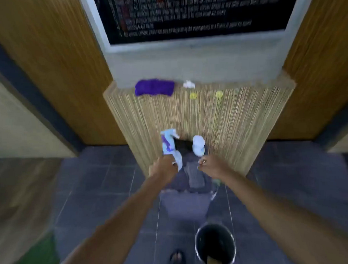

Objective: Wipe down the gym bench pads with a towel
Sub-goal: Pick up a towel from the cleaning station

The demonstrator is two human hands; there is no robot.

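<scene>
Wooden ribbed ledge [238,119] fills the middle of our view, under a blurred notice board [193,11]; no bench pad shows. A black bucket [215,247] sits low, nearest us. The purple towel [154,90] lies at the ledge's far edge, long axis left to right, well beyond both hands and slightly left, so we judge the left nearer. Our left hand [163,166] grips a spray bottle [170,146]. Our right hand [208,166] hovers beside a white bottle [198,145], fingers too blurred to read.
</scene>
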